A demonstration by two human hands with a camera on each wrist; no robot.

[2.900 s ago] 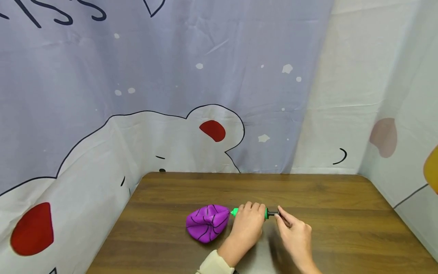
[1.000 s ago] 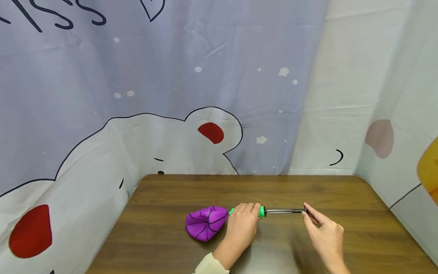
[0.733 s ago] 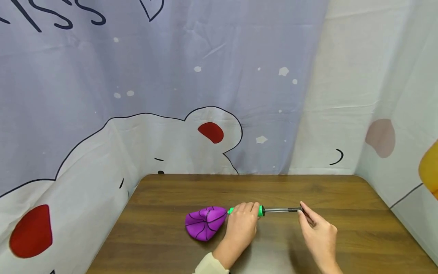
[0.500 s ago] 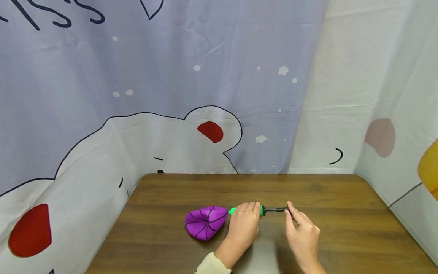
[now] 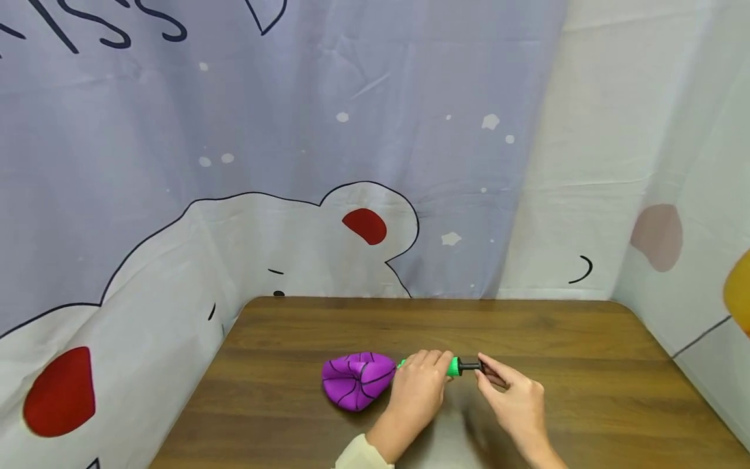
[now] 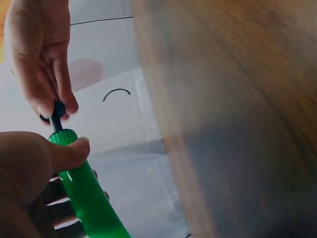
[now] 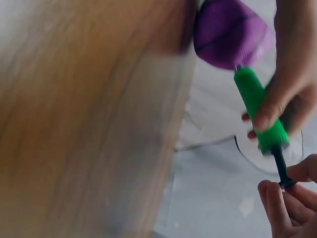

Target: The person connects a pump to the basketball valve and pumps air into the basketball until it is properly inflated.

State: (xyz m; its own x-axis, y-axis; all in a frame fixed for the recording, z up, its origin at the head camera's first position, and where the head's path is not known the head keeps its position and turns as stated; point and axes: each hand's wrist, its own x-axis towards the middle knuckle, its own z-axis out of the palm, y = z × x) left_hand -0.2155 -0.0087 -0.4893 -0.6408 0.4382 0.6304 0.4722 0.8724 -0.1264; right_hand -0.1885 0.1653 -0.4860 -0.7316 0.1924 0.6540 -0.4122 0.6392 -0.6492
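Observation:
A partly deflated purple ball [image 5: 359, 383] with black lines, its side dented in, hangs at the needle end of a green hand pump [image 5: 454, 367]. My left hand [image 5: 418, 391] grips the pump's barrel, thumb along one side and fingers round the other, as the left wrist view shows. With its thumb and fingertips my right hand [image 5: 515, 400] pinches the black handle at the end of the plunger [image 7: 280, 163]. Only a short length of plunger shows outside the barrel. The ball and the thin needle meet in the right wrist view.
Below the hands is a brown wood-grain table [image 5: 281, 332]. Behind it and along both sides hangs a printed cloth [image 5: 469, 78] in grey-blue and white, reaching down to the table's back edge.
My right hand drew the plunger far out to the right, then moved back left, pushing it most of the way in. My left hand and the ball stayed nearly in place.

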